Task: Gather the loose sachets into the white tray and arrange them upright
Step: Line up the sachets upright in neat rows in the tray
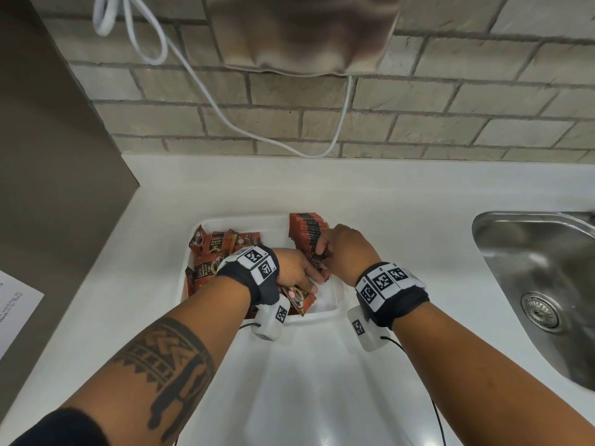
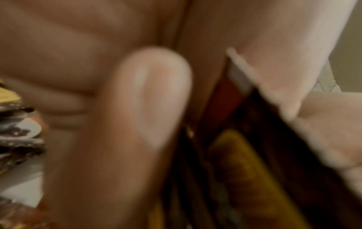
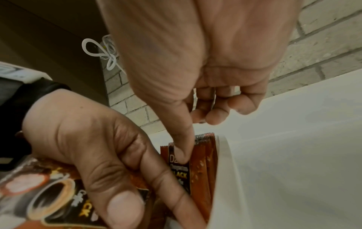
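A white tray sits on the white counter. Red-and-black coffee sachets stand upright in a row along its right wall. Loose sachets lie jumbled in the tray's left half. My right hand is at the near end of the row, its thumb pressing the front sachet with the fingers curled behind. My left hand reaches in from the left and pinches the same sachet lower down between thumb and index finger. The left wrist view is blurred.
A steel sink is sunk into the counter to the right. A sheet of paper lies at the left edge beside a brown panel. A white cable hangs down the brick wall under a metal unit.
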A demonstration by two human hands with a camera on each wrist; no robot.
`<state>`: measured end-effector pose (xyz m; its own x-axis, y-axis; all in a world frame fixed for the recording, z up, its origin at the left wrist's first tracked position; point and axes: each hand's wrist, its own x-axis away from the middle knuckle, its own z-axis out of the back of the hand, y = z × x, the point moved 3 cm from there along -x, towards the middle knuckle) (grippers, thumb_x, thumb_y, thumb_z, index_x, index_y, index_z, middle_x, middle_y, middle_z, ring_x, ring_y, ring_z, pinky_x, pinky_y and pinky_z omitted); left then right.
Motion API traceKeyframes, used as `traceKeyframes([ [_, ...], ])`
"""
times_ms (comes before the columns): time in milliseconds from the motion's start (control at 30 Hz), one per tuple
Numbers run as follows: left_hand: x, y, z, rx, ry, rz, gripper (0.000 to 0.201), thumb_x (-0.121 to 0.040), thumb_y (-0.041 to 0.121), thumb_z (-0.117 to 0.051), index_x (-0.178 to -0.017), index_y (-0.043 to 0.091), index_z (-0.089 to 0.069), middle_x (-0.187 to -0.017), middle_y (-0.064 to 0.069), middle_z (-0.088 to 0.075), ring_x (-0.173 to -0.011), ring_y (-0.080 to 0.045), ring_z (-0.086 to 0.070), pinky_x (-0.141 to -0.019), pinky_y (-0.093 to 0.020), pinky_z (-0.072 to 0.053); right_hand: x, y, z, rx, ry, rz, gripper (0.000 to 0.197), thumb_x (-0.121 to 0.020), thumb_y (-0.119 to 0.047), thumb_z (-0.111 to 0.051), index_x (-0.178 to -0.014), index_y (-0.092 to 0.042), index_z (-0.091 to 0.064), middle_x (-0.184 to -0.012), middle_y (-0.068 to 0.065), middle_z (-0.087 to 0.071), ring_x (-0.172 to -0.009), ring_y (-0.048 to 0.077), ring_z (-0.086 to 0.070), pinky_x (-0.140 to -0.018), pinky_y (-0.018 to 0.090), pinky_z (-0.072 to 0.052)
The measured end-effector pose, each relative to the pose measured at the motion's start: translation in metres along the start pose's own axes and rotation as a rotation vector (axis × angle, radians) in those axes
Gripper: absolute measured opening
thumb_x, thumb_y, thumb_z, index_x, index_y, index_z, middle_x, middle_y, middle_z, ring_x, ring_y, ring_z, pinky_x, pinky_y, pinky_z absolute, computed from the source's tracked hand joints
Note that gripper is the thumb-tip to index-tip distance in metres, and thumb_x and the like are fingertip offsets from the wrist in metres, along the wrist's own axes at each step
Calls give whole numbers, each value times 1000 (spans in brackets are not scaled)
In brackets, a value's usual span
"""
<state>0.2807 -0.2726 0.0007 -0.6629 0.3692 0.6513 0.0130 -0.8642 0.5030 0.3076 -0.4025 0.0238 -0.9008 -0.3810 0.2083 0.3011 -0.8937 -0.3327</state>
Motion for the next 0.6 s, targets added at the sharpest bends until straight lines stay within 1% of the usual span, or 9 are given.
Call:
traceKeyframes([
  [100, -1, 2, 0, 1, -9, -13, 44, -97, 31, -65, -140, 28, -58, -146, 11, -53, -116, -5, -47, -103, -18, -31, -3, 1, 0, 14, -5, -11, 23, -81, -15, -68, -88, -35, -59, -102, -3, -49, -88, 16, -53, -76, 25, -45],
  [167, -2, 3, -1, -8, -12, -21, 44, -97, 30, -64, -140, 27, -58, -145, 10, -52, -116, -5, -47, -100, -17, -30, -4, 2, 0, 14, -4, -13, 25, -81, -14, -69, -87, -35, -59, -101, -4, -48, -84, 14, -50, -74, 24, -43],
  [233, -2, 3, -2, -1, -7, -29, 42, -96, 30, -65, -138, 27, -60, -144, 9, -54, -121, -9, -50, -102, -17, -32, -3, 3, 0, 8, -2, -12, 26, -80, -13, -70, -86, -35, -59, -101, -4, -50, -84, 14, -51, -73, 24, -43],
  [333, -4, -1, -2, 26, -2, -34, 37, -95, 31, -67, -132, 29, -66, -140, 10, -58, -123, -11, -54, -107, -21, -36, -1, 4, 0, 4, 5, -2, 25, -79, -14, -71, -87, -35, -59, -102, -4, -50, -89, 17, -56, -75, 25, -44],
  [433, -1, -5, -4, 59, -8, -48, 34, -94, 29, -68, -128, 29, -68, -138, 10, -61, -126, -11, -54, -109, -22, -36, 2, 4, 1, -5, 4, 15, 26, -79, -13, -72, -90, -33, -60, -106, -2, -53, -92, 17, -55, -77, 25, -45],
  [533, 6, -7, 0, 96, 10, -63, 31, -94, 31, -68, -126, 31, -70, -135, 9, -63, -123, -12, -57, -110, -26, -39, 9, 5, 7, -66, 22, 21, 22, -80, -13, -74, -93, -28, -64, -106, 0, -55, -94, 19, -58, -79, 28, -48],
  [600, 16, -7, 6, 92, 45, -92, 29, -94, 35, -68, -122, 35, -71, -128, 10, -67, -118, -13, -61, -107, -27, -43, 16, 4, 15, -167, 91, 32, 12, -83, -16, -72, -91, -23, -66, -102, 0, -58, -90, 18, -59, -76, 27, -48],
])
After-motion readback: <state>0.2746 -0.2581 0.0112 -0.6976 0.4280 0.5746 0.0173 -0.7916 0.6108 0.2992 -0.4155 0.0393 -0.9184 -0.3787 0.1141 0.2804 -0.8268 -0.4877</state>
